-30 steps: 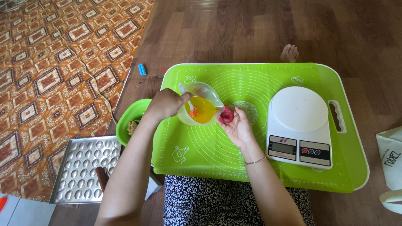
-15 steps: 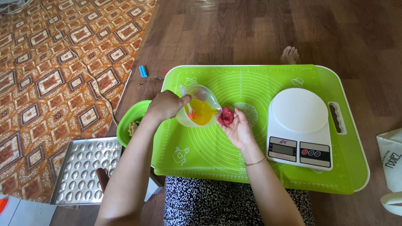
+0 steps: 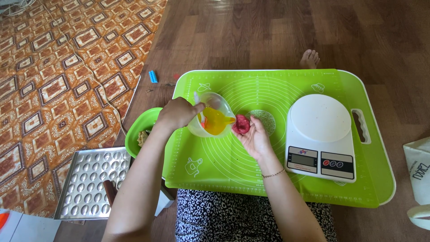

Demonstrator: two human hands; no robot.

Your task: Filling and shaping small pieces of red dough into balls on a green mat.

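My left hand [image 3: 178, 114] grips a clear plastic jug [image 3: 213, 117] of yellow liquid and tilts its spout to the right. My right hand [image 3: 256, 136] lies palm up beside the spout, cupping a red lump of dough [image 3: 241, 124] in its fingers. Both hands hover over a green silicone mat [image 3: 233, 161] that covers a white tray table [image 3: 389, 192].
A white kitchen scale [image 3: 319, 134] stands on the mat's right side. A green bowl [image 3: 134, 134] with some filling sits left of the tray, and a dimpled metal mould tray [image 3: 89, 179] lies on the floor below it. A patterned rug [image 3: 58, 76] spreads to the left.
The view has shifted slightly. Both hands stay in nearly the same place, with the jug still tilted toward the dough.
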